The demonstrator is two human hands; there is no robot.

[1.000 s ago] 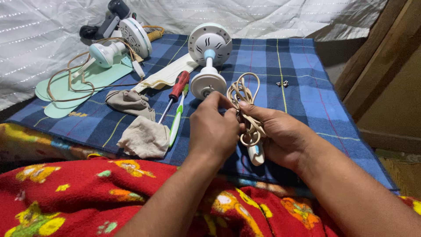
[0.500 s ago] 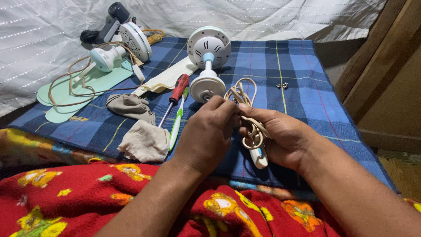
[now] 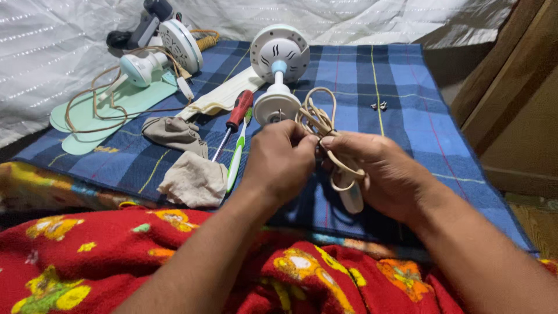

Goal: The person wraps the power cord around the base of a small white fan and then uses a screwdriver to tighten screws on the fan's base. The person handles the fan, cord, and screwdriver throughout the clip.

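Both my hands work a coiled beige power cord (image 3: 318,119) above a blue checked cloth (image 3: 401,122). My left hand (image 3: 279,160) pinches the cord's loops near the top. My right hand (image 3: 381,171) wraps around the lower coil, and a white plug (image 3: 351,200) hangs below its fingers. Just beyond my hands stands a white fan motor unit (image 3: 278,70) with a round base and a light blue neck.
A red-handled screwdriver (image 3: 232,122) and a green-and-white toothbrush (image 3: 237,157) lie left of my hands, beside two beige rags (image 3: 195,180). Farther left sit another fan motor (image 3: 157,58), mint fan blades (image 3: 99,113) and a loose cord. Two small screws (image 3: 379,106) lie at right.
My hands have shifted slightly toward me while working the cord; the coil looks tighter and the plug hangs lower under my right hand.
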